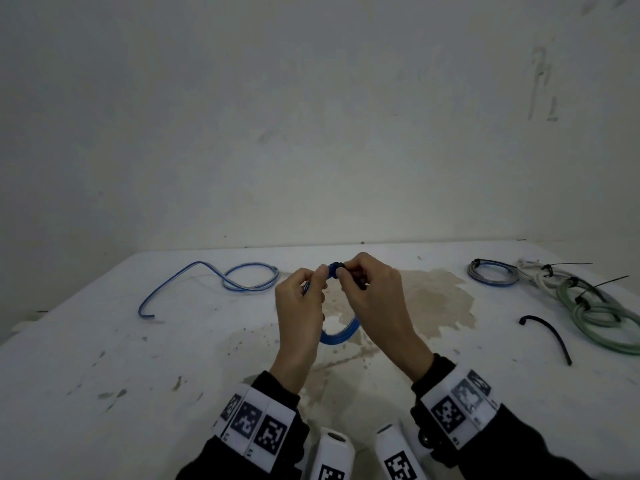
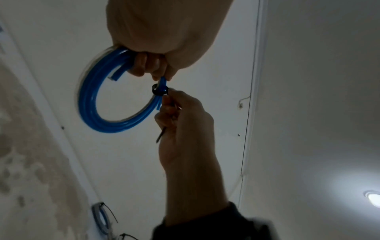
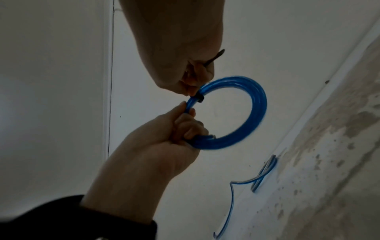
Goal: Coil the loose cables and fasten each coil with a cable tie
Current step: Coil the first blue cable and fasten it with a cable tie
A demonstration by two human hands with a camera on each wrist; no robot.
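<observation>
A blue cable coil [image 2: 96,104] hangs in mid-air above the stained white counter [image 1: 173,341], held up between both hands in front of the person. A black cable tie [image 2: 159,91] is cinched around the strands at the top of the coil. The left hand [image 1: 299,306] clenches the bundle just beside the tie, its fingers [image 3: 189,128] curled round the blue strands. The right hand [image 1: 372,292] pinches the tie's tail, whose black tip pokes out past the palm in both wrist views.

On the counter to the left lies a loose blue cable [image 1: 207,282], partly looped, one end trailing toward the near edge. At the far right sit tied coils: a blue-and-grey coil [image 1: 493,273], a white coil [image 1: 540,275] and a green coil [image 1: 602,320], each with black ties whose tails stick out. A short black strip [image 1: 550,332] lies near the green coil.
</observation>
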